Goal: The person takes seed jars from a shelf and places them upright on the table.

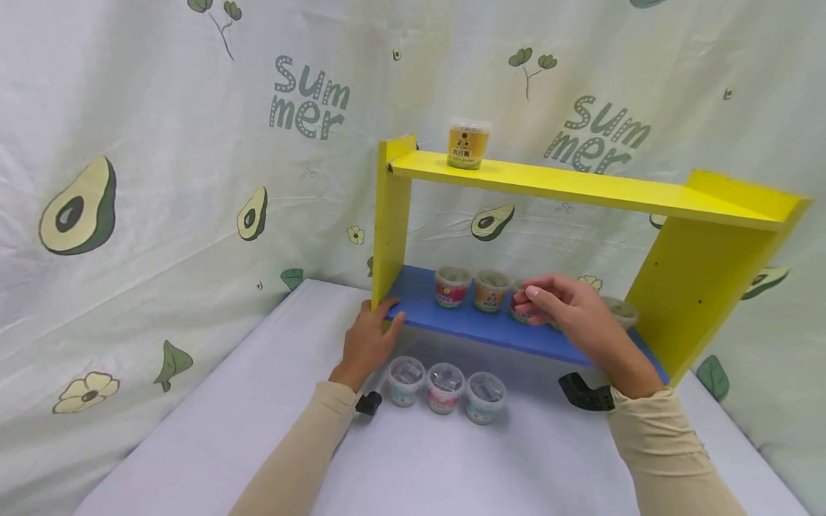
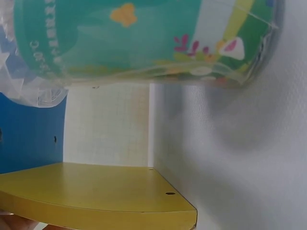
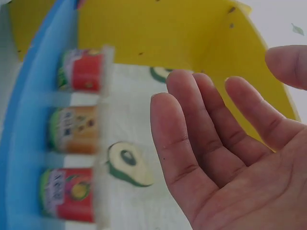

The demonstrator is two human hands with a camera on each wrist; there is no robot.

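My left hand [image 1: 371, 340] grips the lower left corner of a yellow and blue shelf unit [image 1: 561, 186], its fingertips partly hidden behind the yellow side panel [image 2: 110, 191] in the left wrist view. In front of the lower blue board, my right hand [image 1: 574, 308] is raised with loosely bent fingers and holds nothing. A red-labelled cup [image 1: 521, 304] stands just beyond those fingertips, partly covered by them. To its left on the board are an orange-labelled cup [image 1: 490, 292] and another red-labelled cup [image 1: 452, 288]. The right hand partly hides a clear-lidded cup [image 1: 621, 311] near the right panel.
One yellow-labelled cup [image 1: 468, 145] stands on the top board at the left. On the white table before the unit are a blue cup [image 1: 406, 382], a pink cup [image 1: 444, 389] and a second blue cup [image 1: 485, 398]. A patterned cloth [image 1: 193, 215] hangs behind.
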